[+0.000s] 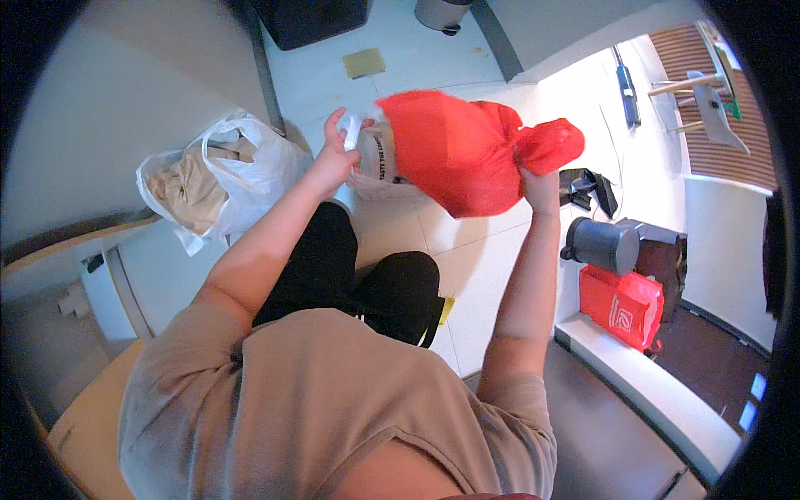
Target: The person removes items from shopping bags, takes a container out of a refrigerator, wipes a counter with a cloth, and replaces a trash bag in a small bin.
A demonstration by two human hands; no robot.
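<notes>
A bulky red bag (453,153) is held up in front of me, its neck bunched on the right. My right hand (536,178) grips it just below that bunched neck, the fingers mostly hidden by the red material. On the other side, my left hand (337,156) holds the handle of a white plastic bag (377,159) that bears printed writing. The red bag partly covers this white bag, and I cannot tell whether one is inside the other. Left of my left hand stands another white plastic bag (256,178) containing crumpled brown paper (190,187).
A dark pedal bin (603,245) and a red shopping bag (619,306) stand at the right, behind a low white ledge (650,387). Ahead are a grey bin (440,12) and a black box-like object (312,22). A power strip (628,94) and cable lie on the tiled floor.
</notes>
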